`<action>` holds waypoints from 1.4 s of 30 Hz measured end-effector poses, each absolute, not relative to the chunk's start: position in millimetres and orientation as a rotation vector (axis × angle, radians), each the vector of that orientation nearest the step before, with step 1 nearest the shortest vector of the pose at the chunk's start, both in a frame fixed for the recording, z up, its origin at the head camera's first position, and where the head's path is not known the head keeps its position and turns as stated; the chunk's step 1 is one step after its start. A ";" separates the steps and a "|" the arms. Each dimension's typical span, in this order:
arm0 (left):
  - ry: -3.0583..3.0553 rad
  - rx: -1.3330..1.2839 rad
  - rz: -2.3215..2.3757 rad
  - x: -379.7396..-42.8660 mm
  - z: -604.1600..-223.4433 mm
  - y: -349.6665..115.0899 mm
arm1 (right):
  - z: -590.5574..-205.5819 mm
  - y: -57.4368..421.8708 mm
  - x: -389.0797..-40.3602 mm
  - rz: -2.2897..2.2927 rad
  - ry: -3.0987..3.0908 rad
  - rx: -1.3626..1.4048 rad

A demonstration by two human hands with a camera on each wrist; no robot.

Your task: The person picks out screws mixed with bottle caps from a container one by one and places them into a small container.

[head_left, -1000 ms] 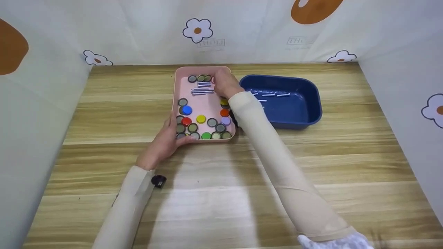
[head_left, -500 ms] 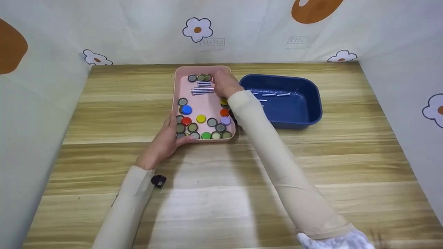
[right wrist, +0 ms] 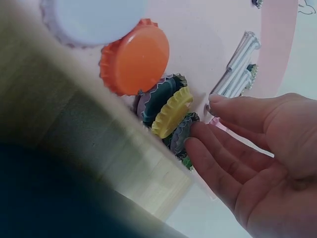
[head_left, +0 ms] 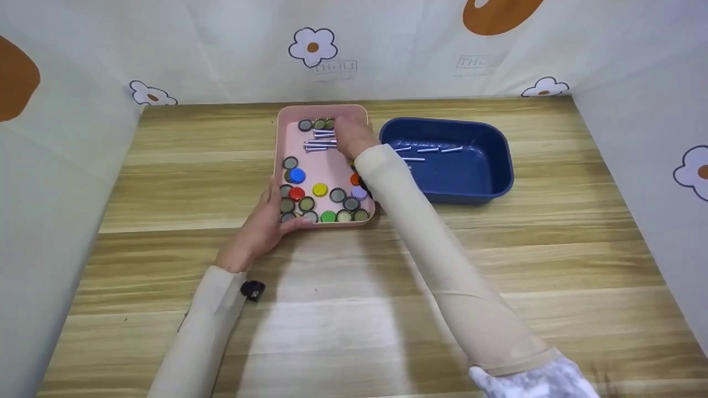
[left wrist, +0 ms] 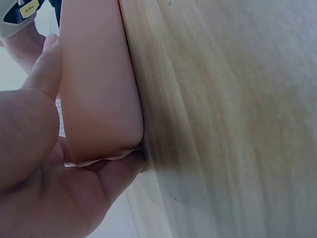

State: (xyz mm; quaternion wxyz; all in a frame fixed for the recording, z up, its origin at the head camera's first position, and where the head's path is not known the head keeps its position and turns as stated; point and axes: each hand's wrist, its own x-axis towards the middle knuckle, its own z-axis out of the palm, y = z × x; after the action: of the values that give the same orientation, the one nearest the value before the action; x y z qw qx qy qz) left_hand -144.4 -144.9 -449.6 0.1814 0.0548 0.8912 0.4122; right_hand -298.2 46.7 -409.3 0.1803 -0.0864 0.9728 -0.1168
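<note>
My left hand (head_left: 263, 224) holds the near left corner of a pink tray (head_left: 326, 166), the thumb along its near rim. In the left wrist view, fingers (left wrist: 119, 173) curl around the bottom corner of the tray wall. Inside the tray lie silver bolts (head_left: 321, 145) and many bottle caps, among them a blue cap (head_left: 297, 176) and a yellow cap (head_left: 319, 189). My right hand (head_left: 354, 135) is inside the tray's far right part. In the right wrist view its thumb is at the bolts' ends, and its loosely bent fingers (right wrist: 213, 163) are beside a yellow cap (right wrist: 172, 113).
A dark blue bin (head_left: 470, 171) stands close to the right of the tray, with several bolts (head_left: 428, 150) in it. Both stand on a wood-grain table (head_left: 332, 309). A flower-patterned sheet (head_left: 238, 50) rises behind the table and at its sides.
My right hand has moved slightly left, closer over the bolts in the tray. The left hand, the tray and the bin stay where they were.
</note>
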 end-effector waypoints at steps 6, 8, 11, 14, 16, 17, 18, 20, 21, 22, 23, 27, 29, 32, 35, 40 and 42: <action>2.529 0.157 1.126 -142.5 -448.1 -146.1 | -413.5 46.6 -302.5 -0.286 2.811 -0.318; 2.528 0.159 1.128 -142.6 -447.9 -146.0 | -413.9 46.2 -302.6 -0.295 2.811 -0.313; 2.526 0.161 1.129 -143.3 -448.4 -145.7 | -413.7 46.0 -300.6 -0.275 2.825 -0.319; 2.528 0.158 1.128 -143.9 -449.2 -145.6 | -412.8 45.9 -298.1 -0.244 2.852 -0.341; 2.533 0.159 1.127 -144.2 -449.9 -145.4 | -412.0 45.7 -296.3 -0.256 2.850 -0.339; 2.534 0.160 1.128 -144.2 -450.2 -145.4 | -411.5 45.6 -295.7 -0.262 2.844 -0.333; 2.536 0.162 1.129 -144.1 -450.4 -145.3 | -410.8 45.5 -295.2 -0.258 2.837 -0.326; 2.539 0.168 1.135 -143.9 -450.7 -145.1 | -409.9 45.4 -294.9 -0.267 2.821 -0.307; 2.539 0.170 1.143 -143.8 -450.6 -145.0 | -409.3 45.2 -295.0 -0.270 2.816 -0.300; 2.539 0.171 1.151 -143.8 -450.3 -145.0 | -408.8 45.0 -295.5 -0.266 2.815 -0.296; 2.539 0.173 1.157 -143.7 -450.0 -145.1 | -408.2 44.8 -296.0 -0.263 2.815 -0.294; 2.529 0.164 1.168 -143.2 -450.0 -145.1 | -408.6 44.0 -297.3 -0.264 2.824 -0.288; 2.525 0.153 1.158 -143.2 -449.7 -145.1 | -409.0 44.1 -297.9 -0.265 2.832 -0.289; 2.535 0.153 1.113 -143.7 -449.5 -144.7 | -410.4 45.0 -297.6 -0.228 2.883 -0.341; 2.548 0.158 1.078 -144.3 -449.8 -144.3 | -411.3 45.6 -298.3 -0.221 2.894 -0.371; 2.545 0.144 1.062 -144.5 -449.9 -144.1 | -408.0 43.1 -301.3 -0.302 2.827 -0.281; 2.536 0.135 1.075 -144.3 -449.7 -144.4 | -404.6 42.1 -301.6 -0.326 2.819 -0.241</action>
State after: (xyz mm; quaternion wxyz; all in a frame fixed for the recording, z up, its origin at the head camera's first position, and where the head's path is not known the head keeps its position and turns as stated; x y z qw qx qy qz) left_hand -144.3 -144.4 -449.7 0.1906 0.0479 0.9027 0.3827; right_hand -301.6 42.1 -404.6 0.1461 -0.0836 0.9792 -0.1133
